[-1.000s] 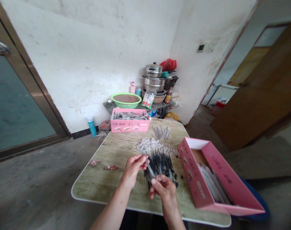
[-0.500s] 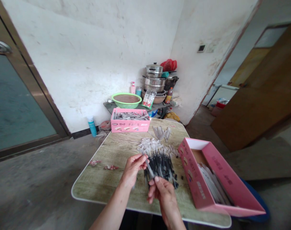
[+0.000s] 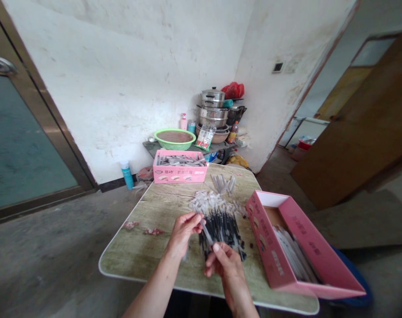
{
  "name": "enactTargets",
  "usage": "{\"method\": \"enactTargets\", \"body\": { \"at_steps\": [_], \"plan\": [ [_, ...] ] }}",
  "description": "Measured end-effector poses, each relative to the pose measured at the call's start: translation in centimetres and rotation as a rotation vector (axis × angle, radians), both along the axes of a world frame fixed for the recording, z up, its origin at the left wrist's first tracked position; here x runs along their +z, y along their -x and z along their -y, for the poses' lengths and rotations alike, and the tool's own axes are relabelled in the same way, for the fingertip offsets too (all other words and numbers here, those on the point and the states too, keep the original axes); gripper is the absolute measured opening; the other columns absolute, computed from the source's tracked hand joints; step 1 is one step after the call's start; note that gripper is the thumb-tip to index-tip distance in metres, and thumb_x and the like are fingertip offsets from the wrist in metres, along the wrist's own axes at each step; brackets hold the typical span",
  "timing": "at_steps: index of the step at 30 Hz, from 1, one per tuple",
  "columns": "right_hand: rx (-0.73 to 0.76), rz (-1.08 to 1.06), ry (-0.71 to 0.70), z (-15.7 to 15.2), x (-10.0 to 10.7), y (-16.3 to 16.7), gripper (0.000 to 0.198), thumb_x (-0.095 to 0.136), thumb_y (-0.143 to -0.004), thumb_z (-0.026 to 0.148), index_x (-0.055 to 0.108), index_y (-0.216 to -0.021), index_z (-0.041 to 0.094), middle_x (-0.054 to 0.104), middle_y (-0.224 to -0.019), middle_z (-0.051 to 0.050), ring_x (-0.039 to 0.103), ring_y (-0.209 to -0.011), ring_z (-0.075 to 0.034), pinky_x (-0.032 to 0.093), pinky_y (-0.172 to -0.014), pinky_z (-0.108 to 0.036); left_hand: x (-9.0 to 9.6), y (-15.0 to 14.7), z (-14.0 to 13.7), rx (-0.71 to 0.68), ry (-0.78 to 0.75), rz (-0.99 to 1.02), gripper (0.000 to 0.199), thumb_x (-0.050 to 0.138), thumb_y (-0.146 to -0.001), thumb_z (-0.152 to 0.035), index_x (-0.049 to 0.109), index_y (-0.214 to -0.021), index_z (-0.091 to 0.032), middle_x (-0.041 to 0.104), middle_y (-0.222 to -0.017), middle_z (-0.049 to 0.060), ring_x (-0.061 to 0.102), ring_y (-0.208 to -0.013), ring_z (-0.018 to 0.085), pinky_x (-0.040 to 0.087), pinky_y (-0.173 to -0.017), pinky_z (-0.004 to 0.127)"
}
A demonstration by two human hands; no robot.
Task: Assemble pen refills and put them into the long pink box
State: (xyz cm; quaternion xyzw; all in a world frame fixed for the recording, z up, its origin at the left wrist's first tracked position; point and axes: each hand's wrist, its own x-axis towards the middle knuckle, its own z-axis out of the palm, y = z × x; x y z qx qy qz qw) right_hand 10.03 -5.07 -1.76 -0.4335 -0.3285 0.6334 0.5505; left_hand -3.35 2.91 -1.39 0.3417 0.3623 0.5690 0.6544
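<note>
A translucent pen barrel slants between my two hands above the table. My left hand pinches its upper end between thumb and fingers. At the lower end, my right hand has thumb and forefinger closed on it; the tip there is hidden. Just beyond the hands lies a pile of black pen refills, partly covered by the right hand. Small whitish translucent pieces are heaped behind the refills. Farther back, several grey translucent tubes lie together.
A pink box full of tubes stands at the table's far left. Along the right edge, a larger pink box holds long translucent tubes. Behind are a green basin and stacked pots.
My right hand has shifted very slightly at the barrel's lower end. Both hands keep hold of the pen barrel, and the piles and boxes stay where they were.
</note>
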Motion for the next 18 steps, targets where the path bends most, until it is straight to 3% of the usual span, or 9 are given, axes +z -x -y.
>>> {"method": "enactTargets", "body": {
  "at_steps": [3,11,18],
  "plan": [
    [0.049,-0.063,0.027,-0.1,-0.1,0.1,0.038,0.059,-0.083,0.049,0.061,-0.077,0.011,0.061,-0.048,-0.001,0.05,-0.032,-0.01,0.041,-0.039,-0.022,0.0,0.0,0.0,0.0,0.007,0.001,0.034,0.075,-0.07,-0.038,0.072,-0.086,-0.009,0.069,-0.075,0.009,0.056,-0.058,0.009,0.045,-0.056,0.02],
    [0.051,-0.049,0.02,0.2,-0.7,-0.9,0.031,0.066,-0.081,0.042,0.059,-0.072,0.012,0.061,-0.048,-0.001,0.048,-0.032,-0.009,0.039,-0.039,-0.022,0.2,1.3,-0.9,0.096,0.003,0.015,0.032,0.076,-0.068,-0.038,0.072,-0.085,-0.011,0.07,-0.074,0.007,0.058,-0.061,0.01,0.045,-0.056,0.019],
    [-0.03,0.148,-0.04,0.2,-0.3,-2.1,0.032,0.066,-0.079,0.043,0.059,-0.07,0.014,0.062,-0.051,-0.001,0.05,-0.036,-0.009,0.035,-0.039,-0.019,0.1,1.5,-1.1,0.104,0.025,0.033,0.033,0.078,-0.066,-0.037,0.073,-0.085,-0.011,0.071,-0.074,0.008,0.059,-0.061,0.011,0.045,-0.057,0.02]
  ]
}}
